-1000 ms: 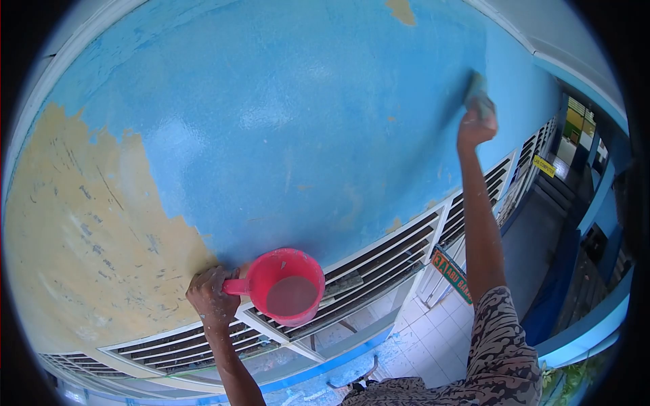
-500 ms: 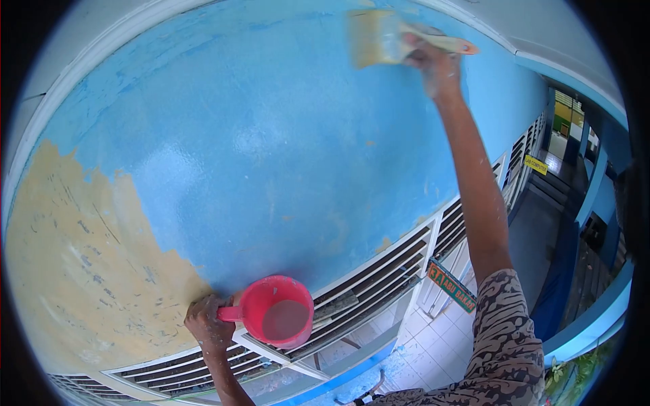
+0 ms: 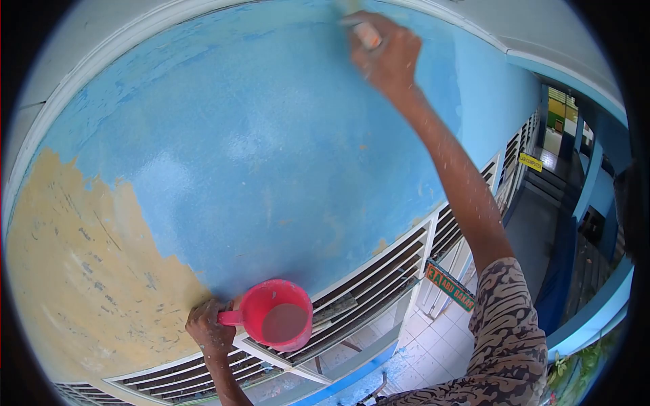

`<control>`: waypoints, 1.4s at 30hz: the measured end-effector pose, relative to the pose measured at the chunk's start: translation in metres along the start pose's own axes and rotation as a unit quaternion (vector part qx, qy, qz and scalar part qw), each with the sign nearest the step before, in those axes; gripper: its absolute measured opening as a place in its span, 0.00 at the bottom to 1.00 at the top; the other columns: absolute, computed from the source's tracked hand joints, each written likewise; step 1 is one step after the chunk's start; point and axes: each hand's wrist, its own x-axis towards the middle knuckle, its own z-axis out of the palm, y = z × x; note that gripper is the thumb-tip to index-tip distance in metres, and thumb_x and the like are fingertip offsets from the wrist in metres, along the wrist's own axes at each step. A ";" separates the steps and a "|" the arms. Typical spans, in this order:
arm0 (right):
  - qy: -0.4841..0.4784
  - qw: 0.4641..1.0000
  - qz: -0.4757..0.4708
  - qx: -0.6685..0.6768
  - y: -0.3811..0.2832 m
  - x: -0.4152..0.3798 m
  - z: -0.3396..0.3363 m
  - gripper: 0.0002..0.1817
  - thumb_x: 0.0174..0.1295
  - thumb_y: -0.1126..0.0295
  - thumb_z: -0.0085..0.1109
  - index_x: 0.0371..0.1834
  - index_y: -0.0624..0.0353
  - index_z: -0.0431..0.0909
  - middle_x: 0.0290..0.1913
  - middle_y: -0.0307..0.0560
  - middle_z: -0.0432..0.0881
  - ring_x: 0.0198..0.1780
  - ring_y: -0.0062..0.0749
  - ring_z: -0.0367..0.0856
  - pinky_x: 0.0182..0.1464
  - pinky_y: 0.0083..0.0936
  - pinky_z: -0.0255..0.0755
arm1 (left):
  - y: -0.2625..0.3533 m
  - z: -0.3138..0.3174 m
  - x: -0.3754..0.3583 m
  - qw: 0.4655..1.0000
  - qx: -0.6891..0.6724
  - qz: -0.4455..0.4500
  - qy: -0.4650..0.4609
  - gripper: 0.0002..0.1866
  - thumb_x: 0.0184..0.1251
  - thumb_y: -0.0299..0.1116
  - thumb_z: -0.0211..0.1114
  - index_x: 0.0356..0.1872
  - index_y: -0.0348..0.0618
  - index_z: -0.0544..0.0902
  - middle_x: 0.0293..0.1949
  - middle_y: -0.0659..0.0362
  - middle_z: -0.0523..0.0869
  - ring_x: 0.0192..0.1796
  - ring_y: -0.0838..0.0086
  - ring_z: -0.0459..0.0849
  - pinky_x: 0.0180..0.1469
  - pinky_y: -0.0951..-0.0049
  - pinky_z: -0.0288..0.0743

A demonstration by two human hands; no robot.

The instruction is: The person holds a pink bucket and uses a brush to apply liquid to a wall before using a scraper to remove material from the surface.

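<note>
My left hand (image 3: 211, 328) grips the handle of a pink plastic dipper (image 3: 278, 291) at the foot of the wall. Thin, pale liquid lies in the bottom of the dipper. High on the wall, my right hand (image 3: 391, 54) is wrapped around a paintbrush (image 3: 369, 35); its handle end points at me. The bristles are blurred and mostly hidden behind the fingers, near the top trim. In front of me the wall (image 3: 271, 162) is mostly wet-looking blue, with bare tan surface (image 3: 95, 271) at the lower left.
White slatted louvres (image 3: 379, 277) run below the painted area. A green "3A ABU BAKAR" sign (image 3: 449, 285) juts out at the right, and a yellow sign (image 3: 531, 162) hangs farther off. White moulding (image 3: 81, 81) edges the wall top. A corridor (image 3: 535, 223) stretches away to the right.
My right hand has swept the brush to the left and up toward the top trim, and its handle has turned toward me. My left hand and the dipper have hardly moved.
</note>
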 end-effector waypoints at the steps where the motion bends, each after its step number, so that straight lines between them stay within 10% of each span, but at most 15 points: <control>1: -0.044 0.993 -0.024 0.107 -0.038 0.001 -0.016 0.12 0.55 0.68 0.74 0.43 0.50 0.90 0.35 0.45 0.91 0.35 0.30 0.88 0.38 0.29 0.82 | 0.001 0.001 0.000 1.000 0.001 -0.001 0.004 0.15 0.54 0.33 0.77 0.18 0.46 0.78 0.20 0.58 0.81 0.27 0.56 0.81 0.34 0.60 0.72; 7: -0.070 0.904 0.133 0.399 0.068 -0.002 -0.021 0.17 0.67 0.65 0.69 0.55 0.62 0.81 0.45 0.46 0.89 0.46 0.37 0.90 0.48 0.36 0.88 | 0.000 0.002 0.000 1.000 0.001 0.004 0.003 0.13 0.53 0.32 0.78 0.20 0.45 0.79 0.21 0.57 0.80 0.26 0.55 0.80 0.34 0.60 0.71; 9: 0.073 0.779 0.377 0.496 0.153 -0.020 -0.029 0.17 0.65 0.74 0.64 0.56 0.66 0.80 0.52 0.51 0.85 0.51 0.44 0.86 0.51 0.38 0.84 | -0.002 0.002 -0.001 1.000 0.005 0.007 0.001 0.13 0.53 0.32 0.78 0.20 0.45 0.79 0.21 0.57 0.80 0.26 0.55 0.80 0.33 0.60 0.71; 13: 0.289 0.634 0.588 0.411 0.265 -0.213 -0.092 0.23 0.66 0.72 0.57 0.66 0.60 0.75 0.64 0.51 0.77 0.63 0.52 0.78 0.55 0.47 0.84 | -0.001 0.004 -0.001 1.000 0.009 0.017 0.009 0.13 0.54 0.32 0.78 0.21 0.45 0.79 0.21 0.57 0.81 0.26 0.55 0.80 0.33 0.60 0.70; 20: 0.373 0.478 0.777 0.171 0.214 -0.429 -0.221 0.31 0.68 0.72 0.59 0.74 0.59 0.63 0.65 0.60 0.73 0.66 0.58 0.75 0.63 0.62 0.79 | -0.008 0.004 -0.002 0.999 0.021 0.033 -0.006 0.14 0.56 0.34 0.78 0.23 0.45 0.79 0.22 0.56 0.81 0.27 0.54 0.80 0.32 0.59 0.71; 23: 0.189 0.572 0.796 -0.053 0.247 -0.345 -0.207 0.32 0.57 0.76 0.71 0.64 0.69 0.67 0.58 0.61 0.78 0.51 0.54 0.87 0.35 0.54 0.89 | -0.007 0.005 -0.002 1.000 0.014 0.027 -0.003 0.14 0.56 0.34 0.78 0.23 0.45 0.78 0.22 0.57 0.81 0.27 0.54 0.80 0.32 0.59 0.71; 26: 0.133 0.777 0.615 0.028 0.242 -0.211 -0.145 0.25 0.59 0.78 0.66 0.59 0.71 0.70 0.57 0.60 0.79 0.50 0.52 0.87 0.39 0.54 0.89 | -0.008 0.004 -0.003 1.000 0.013 0.019 -0.008 0.15 0.57 0.35 0.78 0.23 0.45 0.78 0.22 0.57 0.80 0.28 0.54 0.81 0.32 0.59 0.71; 28: 0.143 0.815 0.526 0.199 0.221 -0.125 -0.114 0.21 0.59 0.80 0.63 0.57 0.72 0.72 0.56 0.60 0.80 0.49 0.51 0.87 0.41 0.54 0.89 | -0.009 0.005 -0.002 1.000 0.009 0.007 -0.014 0.15 0.57 0.35 0.78 0.23 0.45 0.78 0.22 0.57 0.80 0.28 0.54 0.81 0.32 0.59 0.71; 35: 0.142 0.660 0.574 0.462 0.205 -0.239 -0.120 0.29 0.61 0.76 0.64 0.67 0.63 0.73 0.61 0.52 0.77 0.63 0.51 0.78 0.58 0.49 0.83 | -0.007 0.003 -0.002 0.999 0.017 0.038 -0.013 0.13 0.60 0.35 0.76 0.23 0.45 0.79 0.23 0.57 0.81 0.29 0.55 0.81 0.33 0.60 0.72; 38: 0.257 0.539 0.705 0.383 0.172 -0.374 -0.174 0.36 0.59 0.74 0.65 0.74 0.59 0.67 0.68 0.52 0.72 0.67 0.55 0.74 0.72 0.57 0.69 | -0.008 0.005 -0.002 0.999 0.015 0.037 0.000 0.13 0.59 0.35 0.77 0.24 0.45 0.79 0.24 0.58 0.82 0.29 0.55 0.82 0.33 0.60 0.72; 42: 0.327 0.526 0.781 0.082 0.143 -0.441 -0.215 0.22 0.59 0.76 0.64 0.59 0.63 0.79 0.53 0.53 0.83 0.53 0.49 0.85 0.54 0.46 0.86 | -0.007 0.003 -0.002 0.999 0.008 0.034 0.000 0.13 0.58 0.34 0.77 0.24 0.45 0.79 0.24 0.58 0.82 0.28 0.56 0.82 0.33 0.61 0.72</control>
